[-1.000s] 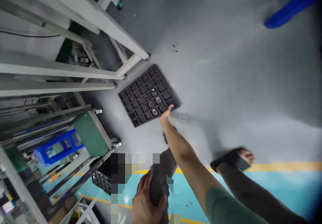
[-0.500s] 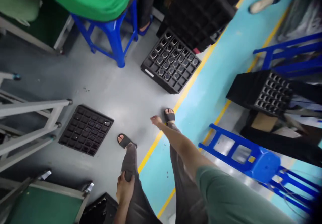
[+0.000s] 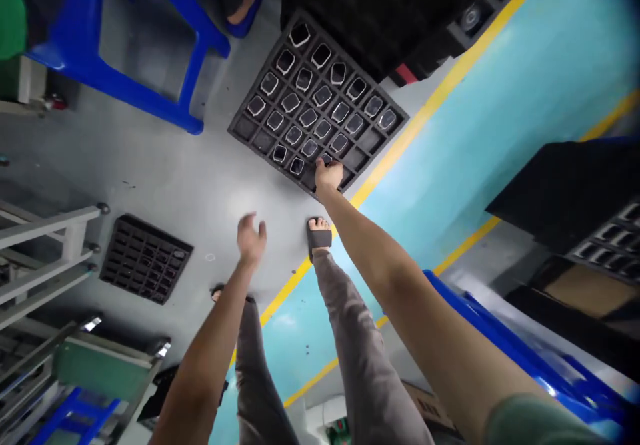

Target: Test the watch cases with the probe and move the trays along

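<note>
A black compartment tray [image 3: 260,140] lies on the grey floor at the upper middle, with several square, watch-like pieces [image 3: 323,95] in its cells. My right hand [image 3: 329,174] is at the tray's lower corner, fingers curled over the cell nearest my foot; whether it grips the tray edge or a piece is hidden. Lower left of the tray, my left hand [image 3: 251,237] hangs above the floor, thumb and fingers apart, holding nothing.
A second black tray [image 3: 145,258] lies on the floor at left. Blue stools [image 3: 145,98] stand upper left and lower right, one near a person's foot [image 3: 245,5]. Black crates [image 3: 565,192] stand at right. Metal frames [image 3: 45,232] line the left side.
My right hand has moved up to the tray's corner. My left hand has left my knee and reached forward. The view is now closer to the filled tray.
</note>
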A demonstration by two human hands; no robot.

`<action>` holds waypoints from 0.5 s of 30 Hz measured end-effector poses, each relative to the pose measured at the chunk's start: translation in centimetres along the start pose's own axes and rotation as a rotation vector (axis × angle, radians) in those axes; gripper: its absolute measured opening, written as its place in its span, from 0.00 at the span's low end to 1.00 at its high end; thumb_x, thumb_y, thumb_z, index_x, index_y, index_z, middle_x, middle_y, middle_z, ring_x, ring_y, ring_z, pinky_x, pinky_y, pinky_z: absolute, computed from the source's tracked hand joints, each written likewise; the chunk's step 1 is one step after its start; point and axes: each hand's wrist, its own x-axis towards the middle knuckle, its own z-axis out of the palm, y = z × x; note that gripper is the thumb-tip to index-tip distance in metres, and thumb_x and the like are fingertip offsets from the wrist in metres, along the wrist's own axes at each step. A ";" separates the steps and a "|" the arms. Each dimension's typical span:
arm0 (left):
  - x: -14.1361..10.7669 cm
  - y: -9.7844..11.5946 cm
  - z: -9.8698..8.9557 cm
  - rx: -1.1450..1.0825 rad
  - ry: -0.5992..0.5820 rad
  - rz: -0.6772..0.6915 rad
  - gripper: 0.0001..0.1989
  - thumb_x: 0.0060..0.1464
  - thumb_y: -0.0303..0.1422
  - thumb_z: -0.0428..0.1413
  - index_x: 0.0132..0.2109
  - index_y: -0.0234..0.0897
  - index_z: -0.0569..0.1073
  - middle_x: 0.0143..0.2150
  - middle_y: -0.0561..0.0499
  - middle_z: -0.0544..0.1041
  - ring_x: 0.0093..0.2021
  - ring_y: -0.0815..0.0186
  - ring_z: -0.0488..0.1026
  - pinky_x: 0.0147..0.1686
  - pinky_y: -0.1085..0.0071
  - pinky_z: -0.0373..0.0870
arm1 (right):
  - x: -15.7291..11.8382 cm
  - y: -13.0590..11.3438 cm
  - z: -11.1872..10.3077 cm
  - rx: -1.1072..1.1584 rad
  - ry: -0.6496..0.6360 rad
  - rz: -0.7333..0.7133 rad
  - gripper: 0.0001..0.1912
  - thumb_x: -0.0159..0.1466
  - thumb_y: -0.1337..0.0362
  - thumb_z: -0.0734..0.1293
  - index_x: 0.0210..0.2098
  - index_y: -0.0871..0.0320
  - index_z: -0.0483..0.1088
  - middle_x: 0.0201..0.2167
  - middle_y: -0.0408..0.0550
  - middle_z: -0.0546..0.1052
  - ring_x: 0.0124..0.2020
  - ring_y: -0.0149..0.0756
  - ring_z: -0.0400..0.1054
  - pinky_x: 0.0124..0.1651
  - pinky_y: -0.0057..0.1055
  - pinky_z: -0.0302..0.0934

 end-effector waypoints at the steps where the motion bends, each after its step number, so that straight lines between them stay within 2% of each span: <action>1: 4.2 3.5 0.6 -0.021 0.063 0.062 0.25 0.70 0.30 0.51 0.71 0.36 0.66 0.73 0.38 0.66 0.73 0.60 0.62 0.74 0.65 0.56 | 0.7 0.0 0.6 0.004 0.000 0.027 0.18 0.67 0.56 0.69 0.50 0.62 0.68 0.47 0.63 0.77 0.54 0.55 0.74 0.58 0.49 0.68; 3: 11.0 9.3 1.6 -0.051 0.223 0.186 0.22 0.70 0.31 0.53 0.68 0.31 0.70 0.68 0.35 0.71 0.68 0.55 0.68 0.69 0.60 0.62 | 1.5 0.1 1.1 0.016 -0.016 0.062 0.17 0.67 0.55 0.68 0.49 0.61 0.68 0.45 0.61 0.77 0.52 0.54 0.74 0.56 0.50 0.69; 4: 13.2 11.5 2.1 -0.023 0.242 0.184 0.22 0.69 0.32 0.56 0.66 0.30 0.72 0.66 0.34 0.72 0.66 0.52 0.69 0.67 0.58 0.65 | 1.7 0.3 1.0 0.017 -0.032 0.072 0.16 0.67 0.55 0.68 0.46 0.60 0.69 0.43 0.59 0.77 0.50 0.54 0.74 0.55 0.50 0.69; 6: 15.8 14.2 3.0 0.043 0.277 0.176 0.20 0.66 0.33 0.60 0.62 0.29 0.75 0.64 0.34 0.73 0.65 0.49 0.70 0.64 0.56 0.68 | 1.4 0.8 0.3 0.052 -0.062 0.060 0.13 0.66 0.54 0.67 0.43 0.58 0.69 0.40 0.54 0.77 0.48 0.50 0.74 0.54 0.47 0.70; 9: 16.1 15.0 4.1 0.095 0.318 0.194 0.22 0.62 0.31 0.64 0.61 0.31 0.74 0.66 0.36 0.70 0.66 0.49 0.69 0.62 0.58 0.71 | -0.5 1.6 -1.0 0.317 -0.132 -0.003 0.13 0.66 0.55 0.65 0.47 0.54 0.66 0.39 0.47 0.75 0.43 0.40 0.74 0.48 0.38 0.71; 12: 15.5 14.1 4.7 0.121 0.324 0.228 0.23 0.61 0.29 0.65 0.62 0.34 0.73 0.66 0.37 0.69 0.65 0.51 0.70 0.61 0.60 0.72 | -3.1 1.5 -1.4 0.610 -0.308 0.033 0.17 0.63 0.58 0.68 0.50 0.51 0.63 0.37 0.40 0.75 0.34 0.32 0.73 0.40 0.30 0.71; 15: 15.5 13.7 4.7 0.190 0.300 0.269 0.19 0.61 0.26 0.63 0.58 0.35 0.73 0.61 0.39 0.75 0.63 0.50 0.72 0.63 0.57 0.69 | -4.9 0.2 -0.3 0.559 -0.395 0.171 0.15 0.62 0.58 0.69 0.46 0.52 0.65 0.33 0.40 0.75 0.31 0.34 0.73 0.35 0.30 0.70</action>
